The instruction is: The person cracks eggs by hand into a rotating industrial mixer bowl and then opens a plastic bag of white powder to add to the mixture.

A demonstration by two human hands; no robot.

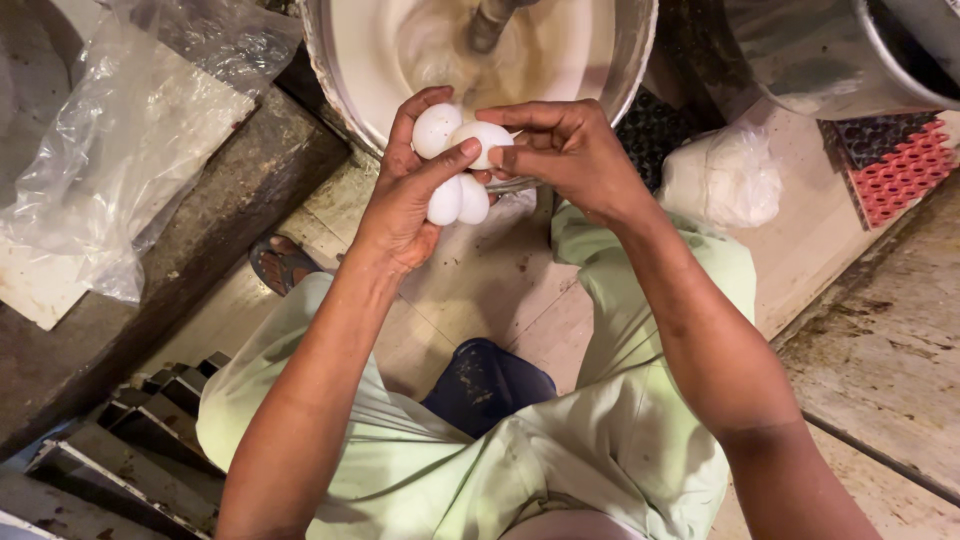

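My left hand (pixel 405 200) is cupped around several white eggs (pixel 455 198), with one egg (pixel 436 128) between its fingers. My right hand (pixel 570 150) pinches another white egg (pixel 487 140) with thumb and fingertips, right against the left hand's thumb. Both hands are held at the near rim of a big metal mixing bowl (pixel 620 70) filled with pale creamy batter (pixel 400 50). A metal mixer shaft (pixel 490 22) dips into the batter.
Crumpled clear plastic bags (pixel 110 150) lie on a dark bench at left. A tied white bag (pixel 722 178) and red and black egg trays (pixel 895 165) sit on the right. Stacked metal moulds (pixel 130 440) stand at lower left. My knees and a sandalled foot (pixel 282 262) are below.
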